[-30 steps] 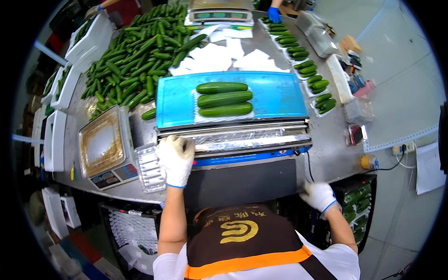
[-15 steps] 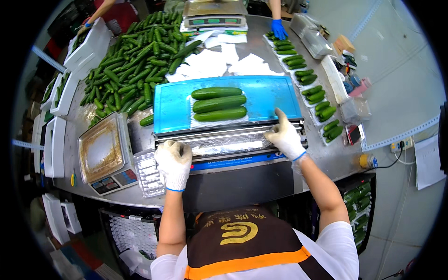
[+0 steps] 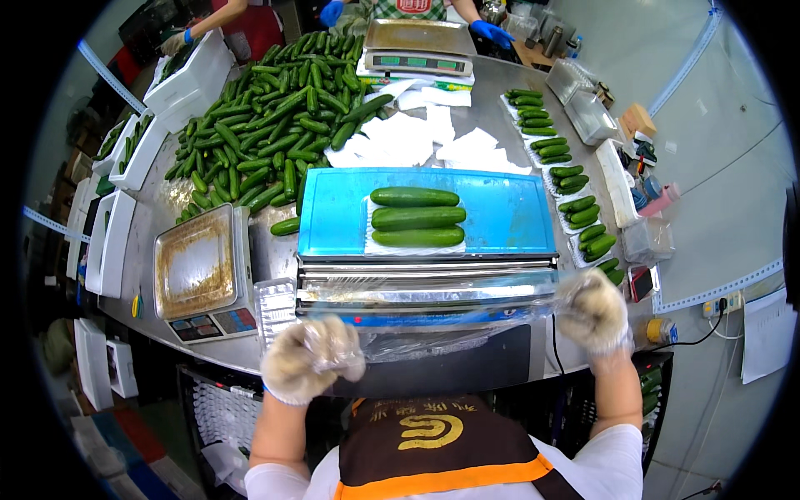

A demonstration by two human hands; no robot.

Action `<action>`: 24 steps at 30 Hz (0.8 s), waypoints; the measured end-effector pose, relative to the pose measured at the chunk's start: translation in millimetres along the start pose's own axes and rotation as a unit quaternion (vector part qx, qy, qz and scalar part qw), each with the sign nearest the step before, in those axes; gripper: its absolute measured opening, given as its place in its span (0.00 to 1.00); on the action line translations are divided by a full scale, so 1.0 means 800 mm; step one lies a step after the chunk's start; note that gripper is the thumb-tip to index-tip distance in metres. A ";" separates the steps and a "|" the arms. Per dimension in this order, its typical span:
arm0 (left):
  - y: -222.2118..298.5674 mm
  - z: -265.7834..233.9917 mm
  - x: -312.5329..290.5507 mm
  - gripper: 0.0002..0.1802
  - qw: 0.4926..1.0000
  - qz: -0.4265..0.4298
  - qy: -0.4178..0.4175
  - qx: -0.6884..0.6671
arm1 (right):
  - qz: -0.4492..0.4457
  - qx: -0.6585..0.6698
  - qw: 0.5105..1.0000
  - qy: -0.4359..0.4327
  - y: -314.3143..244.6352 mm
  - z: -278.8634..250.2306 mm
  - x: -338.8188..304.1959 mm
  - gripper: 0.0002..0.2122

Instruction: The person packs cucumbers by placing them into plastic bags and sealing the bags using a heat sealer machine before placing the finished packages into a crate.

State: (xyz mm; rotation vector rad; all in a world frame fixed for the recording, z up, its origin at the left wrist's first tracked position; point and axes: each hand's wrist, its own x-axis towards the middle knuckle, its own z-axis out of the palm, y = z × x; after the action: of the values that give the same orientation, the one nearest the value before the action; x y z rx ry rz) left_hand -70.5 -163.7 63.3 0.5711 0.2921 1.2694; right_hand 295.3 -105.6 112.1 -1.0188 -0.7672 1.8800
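Metal bench [image 3: 275, 260], white foam boxes [image 3: 111, 243] left, co-worker [image 3: 433, 10] opposite; clear film [image 3: 437, 340] across blue-topped wrapper's [image 3: 510, 221] front edge, long axis left-right; left hand [image 3: 312, 360], right hand [image 3: 595, 312]: each grip pinched on film

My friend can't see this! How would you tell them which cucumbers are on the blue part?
Find the big metal table, then the flat blue panel in its middle. On that panel, three green cucumbers lie side by side on a white tray. Unlike the loose heap or the row of cucumbers along the right, these have blue around them.
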 end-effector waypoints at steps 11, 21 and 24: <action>-0.005 -0.150 0.293 0.12 0.871 0.125 0.322 0.349 | -0.104 -0.049 0.991 0.072 0.050 -0.004 0.350 0.13; -0.006 -0.073 0.174 0.50 0.682 -0.143 0.152 0.701 | -0.020 -0.395 0.914 0.094 0.069 0.014 0.211 0.40; -0.025 -0.058 0.175 0.53 0.619 -0.104 0.144 0.765 | -0.043 -0.530 0.840 0.110 0.082 0.019 0.221 0.40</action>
State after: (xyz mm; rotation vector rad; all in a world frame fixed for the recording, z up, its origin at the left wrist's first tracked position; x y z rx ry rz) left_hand -37.9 -22.5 28.7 1.7022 1.7576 0.5737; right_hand 201.7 18.4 4.3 -1.7674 -1.7460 1.1299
